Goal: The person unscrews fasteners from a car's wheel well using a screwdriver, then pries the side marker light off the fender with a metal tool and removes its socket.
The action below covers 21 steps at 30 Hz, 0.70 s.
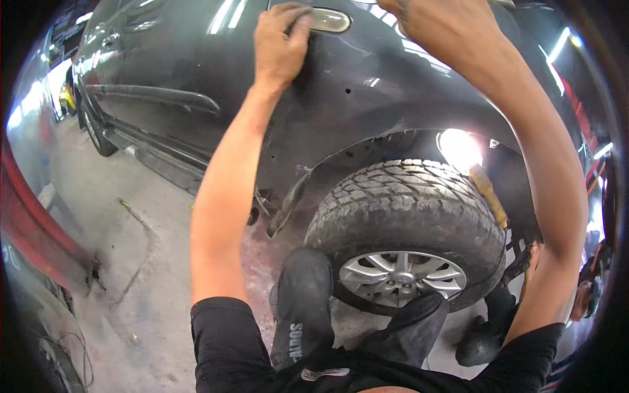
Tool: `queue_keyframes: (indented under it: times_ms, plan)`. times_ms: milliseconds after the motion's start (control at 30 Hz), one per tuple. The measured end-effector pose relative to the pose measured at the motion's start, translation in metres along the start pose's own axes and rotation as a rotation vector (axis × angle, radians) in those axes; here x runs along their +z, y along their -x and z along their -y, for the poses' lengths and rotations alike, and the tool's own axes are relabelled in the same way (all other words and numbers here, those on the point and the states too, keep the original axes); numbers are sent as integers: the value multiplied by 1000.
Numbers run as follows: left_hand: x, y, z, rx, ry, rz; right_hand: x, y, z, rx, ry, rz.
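At the top of the view, my left hand (283,40) rests by an oval, pale side lamp (331,20) on the dark car fender (367,98). Its fingers are bent over the lamp's left end; whether they grip anything is not clear. Further right, my right hand (419,14) is raised at the top edge, partly cut off, with its fingers mostly out of view. Below both hands is the wheel arch, with a treaded tyre (400,203) and a silver rim (403,278).
A lit work lamp (461,149) with a yellow handle (488,196) sits on top of the tyre. Another person's arm (532,262) shows at the right beyond my arm. A red post (46,223) stands left. The car's side step (160,164) runs leftward.
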State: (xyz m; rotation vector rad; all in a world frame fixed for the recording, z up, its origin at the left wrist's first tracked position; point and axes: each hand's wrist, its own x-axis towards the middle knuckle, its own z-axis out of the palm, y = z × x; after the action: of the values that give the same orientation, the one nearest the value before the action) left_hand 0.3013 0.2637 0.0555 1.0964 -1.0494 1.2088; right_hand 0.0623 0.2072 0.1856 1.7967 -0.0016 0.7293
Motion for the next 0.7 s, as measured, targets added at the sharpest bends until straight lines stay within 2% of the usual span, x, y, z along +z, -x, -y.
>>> queue_keyframes:
  times_ms: [33, 100, 167, 200, 233, 300, 333, 400, 433, 467, 567, 700]
  plan:
    - [-5, -7, -4, -69, 50, 17, 6, 14, -4, 13, -6, -1]
    - [-12, -18, 1, -174, 78, -45, 31, 50, -11, -136, -196, -453]
    - [-20, -33, 41, -133, -273, -143, 41, 92, -9, -88, -208, -415]
    - [-28, -34, 116, 366, -936, -160, 45, 115, -5, -45, -223, -367]
    - [-34, -47, 114, 382, -940, -152, 48, 137, -3, -3, -291, -365]
    - [-35, -87, 90, -53, -414, -334, 52, 179, -1, 55, -300, -339]
    - [-16, -93, 70, -42, -418, -319, 58, 197, -3, 74, -322, -310]
    - [46, -85, 15, 298, -303, 200, 72, 225, -9, 111, -344, -277]
    - [61, -84, 7, 277, -282, -117, 81, 233, -14, 135, -357, -252]
    - [61, -87, 24, 218, -231, -49, 90, 238, -17, 143, -396, -252]
    - [61, -88, 17, 265, -183, -23, 94, 228, -12, 195, -477, -300]
    - [52, -84, 9, 189, -244, 6, 80, 211, 8, 183, -532, -372]
